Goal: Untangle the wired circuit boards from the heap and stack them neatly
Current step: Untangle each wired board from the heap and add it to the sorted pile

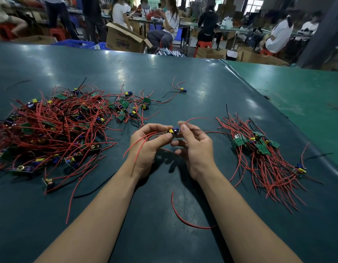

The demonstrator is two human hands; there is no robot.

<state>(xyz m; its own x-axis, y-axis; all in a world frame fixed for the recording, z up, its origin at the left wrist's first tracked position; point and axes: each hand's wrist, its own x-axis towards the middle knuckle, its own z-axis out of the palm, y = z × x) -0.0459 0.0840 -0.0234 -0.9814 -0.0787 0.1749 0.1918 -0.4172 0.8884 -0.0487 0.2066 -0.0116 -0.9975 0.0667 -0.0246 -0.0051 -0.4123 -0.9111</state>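
Mid-frame, the left hand and right hand are both pinching one small red-wired circuit board — between the tangled heap at left and neater stack at right.

left hand, right hand, fingers curled, pinching

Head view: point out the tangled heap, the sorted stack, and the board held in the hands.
tangled heap (50,128): head view, on the red wires mid-pile.
sorted stack (259,145): head view, on the green boards.
held board (174,130): head view, on its yellow and blue components.
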